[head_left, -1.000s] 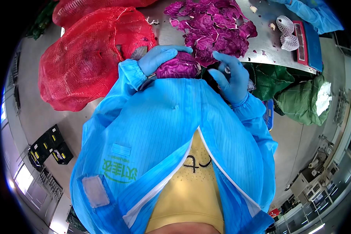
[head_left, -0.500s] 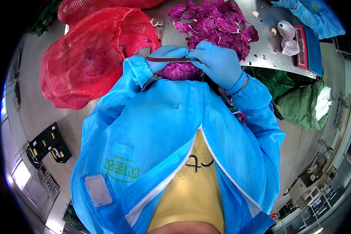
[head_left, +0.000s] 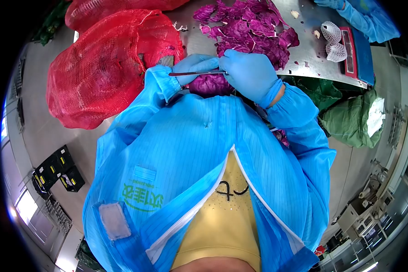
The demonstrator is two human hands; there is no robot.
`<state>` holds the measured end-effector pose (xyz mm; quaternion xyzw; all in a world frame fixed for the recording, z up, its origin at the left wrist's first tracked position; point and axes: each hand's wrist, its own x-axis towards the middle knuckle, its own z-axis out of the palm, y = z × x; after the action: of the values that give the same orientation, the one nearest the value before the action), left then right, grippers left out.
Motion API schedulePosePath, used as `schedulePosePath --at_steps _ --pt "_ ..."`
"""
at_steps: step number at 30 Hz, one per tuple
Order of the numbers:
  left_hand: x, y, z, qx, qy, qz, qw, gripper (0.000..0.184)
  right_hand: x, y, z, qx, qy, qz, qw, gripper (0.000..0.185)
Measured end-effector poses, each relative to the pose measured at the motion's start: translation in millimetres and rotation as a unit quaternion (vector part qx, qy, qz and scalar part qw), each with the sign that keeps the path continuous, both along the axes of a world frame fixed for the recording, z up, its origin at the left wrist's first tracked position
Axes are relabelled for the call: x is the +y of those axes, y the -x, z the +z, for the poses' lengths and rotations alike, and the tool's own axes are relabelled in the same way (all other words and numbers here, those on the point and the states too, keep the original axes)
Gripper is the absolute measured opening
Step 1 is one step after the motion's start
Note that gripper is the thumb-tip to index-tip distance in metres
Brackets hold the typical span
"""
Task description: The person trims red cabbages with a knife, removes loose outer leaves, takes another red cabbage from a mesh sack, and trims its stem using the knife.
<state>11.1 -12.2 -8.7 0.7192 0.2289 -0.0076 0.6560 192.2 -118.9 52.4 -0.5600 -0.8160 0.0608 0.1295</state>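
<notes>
A purple cabbage [head_left: 210,85] sits at the table edge in front of my body. Gloved in blue, my left hand [head_left: 196,66] rests on the cabbage's left and far side. My right hand [head_left: 250,72] is closed round the handle end of a knife [head_left: 192,73], whose thin blade points left across the cabbage and over my left hand. The far side of the cabbage is hidden by both hands. Beyond them lies a heap of loose purple leaves [head_left: 254,29].
Red mesh sacks [head_left: 95,72] stand at the left. On the metal table [head_left: 303,45] are white foam nets [head_left: 334,41] and a red and blue scale [head_left: 359,56]. Green sacks [head_left: 352,119] are at the right. A co-worker's blue sleeve [head_left: 369,20] shows at the top right.
My right hand, open and empty a second ago, now holds a knife over the cabbage. My left hand has stayed on the cabbage. Since the middle frame the blade has tilted slightly.
</notes>
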Motion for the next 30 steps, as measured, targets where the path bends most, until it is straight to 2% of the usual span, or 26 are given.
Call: schedulePosePath --at_steps 5,7,10,14,16,18,20,21,22,24,25,27,30 --pt "2 1 0 -0.003 0.016 -0.009 1.0 0.065 -1 0 5 0.033 0.016 0.007 0.999 0.016" --pt "1 3 -3 -0.019 0.07 0.012 0.997 0.064 -4 1 11 0.061 0.033 -0.006 0.998 0.014" --pt "-2 3 5 -0.014 0.087 0.033 0.996 0.064 -9 1 3 0.104 0.018 -0.024 0.994 0.012" --pt "-3 3 9 -0.021 0.055 0.02 0.998 0.06 -17 0 -8 0.136 0.0 -0.044 0.99 0.012" --pt "-2 3 -2 -0.061 0.126 0.045 0.989 0.055 -22 -5 -9 0.152 -0.015 -0.099 0.983 0.012" --pt "3 8 -9 -0.064 0.155 0.041 0.985 0.052 -29 -6 -16 0.188 0.0 -0.123 0.974 0.013" --pt "3 12 -1 -0.094 0.075 0.021 0.993 0.053 -30 -7 -25 0.317 -0.047 -0.161 0.933 0.016" --pt "4 11 -6 -0.097 0.082 0.014 0.992 0.053 -31 -3 -18 0.358 -0.024 -0.174 0.917 0.02" --pt "5 11 -12 -0.097 0.081 0.012 0.992 0.053 -28 -1 -18 0.358 -0.025 -0.175 0.917 0.02" --pt "5 10 -15 -0.098 0.097 0.005 0.99 0.055 -23 1 -18 0.407 -0.013 -0.055 0.912 0.022" --pt "5 8 -11 -0.099 0.096 0.002 0.99 0.055 -22 1 -9 0.336 0.01 -0.048 0.94 0.022" --pt "6 5 0 -0.023 0.053 -0.011 0.998 0.058 -15 0 -10 0.304 0.016 -0.024 0.952 0.021" --pt "9 5 4 -0.02 0.088 -0.024 0.996 0.052 -6 -2 -14 0.251 0.019 0.005 0.968 0.02"
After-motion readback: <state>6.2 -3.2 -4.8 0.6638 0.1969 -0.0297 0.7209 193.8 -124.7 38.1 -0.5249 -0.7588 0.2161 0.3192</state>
